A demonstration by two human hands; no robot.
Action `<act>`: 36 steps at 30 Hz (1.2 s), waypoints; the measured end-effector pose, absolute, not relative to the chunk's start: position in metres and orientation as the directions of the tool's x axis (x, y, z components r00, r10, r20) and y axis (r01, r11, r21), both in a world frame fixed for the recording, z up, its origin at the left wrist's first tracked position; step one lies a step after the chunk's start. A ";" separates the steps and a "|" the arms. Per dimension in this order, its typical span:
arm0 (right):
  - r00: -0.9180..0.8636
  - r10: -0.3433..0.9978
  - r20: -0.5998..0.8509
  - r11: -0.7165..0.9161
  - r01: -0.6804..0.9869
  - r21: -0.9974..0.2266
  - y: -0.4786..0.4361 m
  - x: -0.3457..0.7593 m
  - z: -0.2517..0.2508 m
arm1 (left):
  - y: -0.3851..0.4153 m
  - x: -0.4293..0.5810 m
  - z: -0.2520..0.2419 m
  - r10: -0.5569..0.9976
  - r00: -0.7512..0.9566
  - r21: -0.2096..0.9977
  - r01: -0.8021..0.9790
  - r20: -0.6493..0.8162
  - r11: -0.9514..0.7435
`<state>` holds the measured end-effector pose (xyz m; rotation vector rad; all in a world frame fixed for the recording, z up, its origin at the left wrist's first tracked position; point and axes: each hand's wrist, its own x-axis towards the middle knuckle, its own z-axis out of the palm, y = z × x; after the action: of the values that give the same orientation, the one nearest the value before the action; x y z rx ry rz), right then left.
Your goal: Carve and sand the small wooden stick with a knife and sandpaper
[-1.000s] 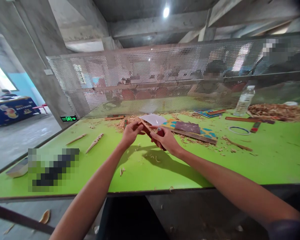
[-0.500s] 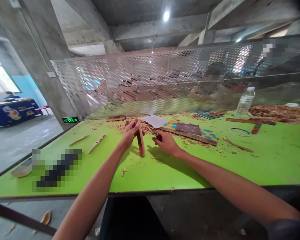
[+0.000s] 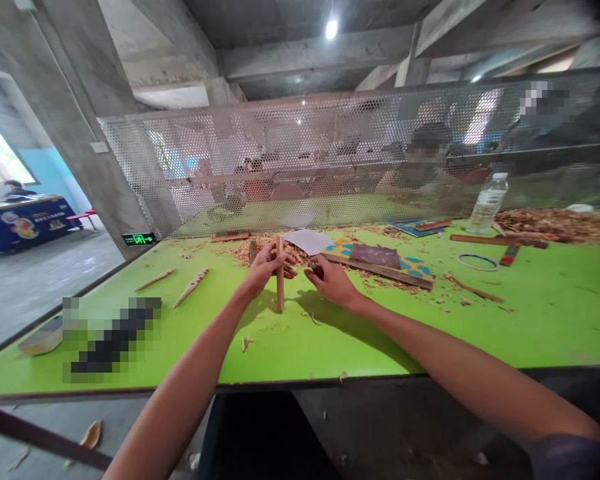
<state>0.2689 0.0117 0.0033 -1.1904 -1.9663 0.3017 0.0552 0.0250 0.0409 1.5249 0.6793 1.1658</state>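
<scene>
My left hand (image 3: 263, 269) holds a narrow wooden strip (image 3: 280, 283) upright over the green table, its pale wood side facing me. Fingers show on both sides of the strip. To its right, my right hand (image 3: 333, 283) is closed round the dark handle of a carving tool (image 3: 317, 269); the tool's tip is hard to make out. A gap separates the tool from the strip. Behind both hands lie wood shavings (image 3: 240, 250) and a white sheet of paper (image 3: 307, 241).
Right of the paper is a painted board (image 3: 380, 264) with a brown patch. Two carved sticks (image 3: 193, 287) lie at left. A plastic bottle (image 3: 488, 203), a ring (image 3: 479, 262) and a shavings heap (image 3: 560, 227) are at right. A perforated metal screen (image 3: 290, 167) stands behind.
The strip has turned in my left hand, so its red face no longer shows and its pale side does. The left fingers are more spread. My right hand has hardly moved.
</scene>
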 end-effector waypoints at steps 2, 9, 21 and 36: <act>-0.235 0.810 0.538 0.556 0.598 -0.577 0.009 0.268 0.007 | 0.024 0.055 0.043 0.860 0.374 0.938 -0.163 0.346 -0.306; -0.248 0.682 0.688 0.686 0.544 -0.484 0.003 0.276 0.023 | 0.018 0.056 0.049 0.838 0.375 0.906 -0.014 0.396 -0.422; -0.318 0.617 0.720 0.685 0.667 -0.292 0.003 0.271 0.015 | 0.009 0.072 0.046 0.869 0.242 0.747 0.444 0.431 -0.495; -0.391 0.745 0.541 0.462 0.887 0.005 -0.001 0.257 0.015 | 0.006 0.087 0.039 0.875 0.174 0.701 0.537 0.452 -0.469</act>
<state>0.2572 -0.0011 0.0148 -1.3608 -2.2465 -0.4053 0.0870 0.0055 0.0392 2.0752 1.3346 1.2084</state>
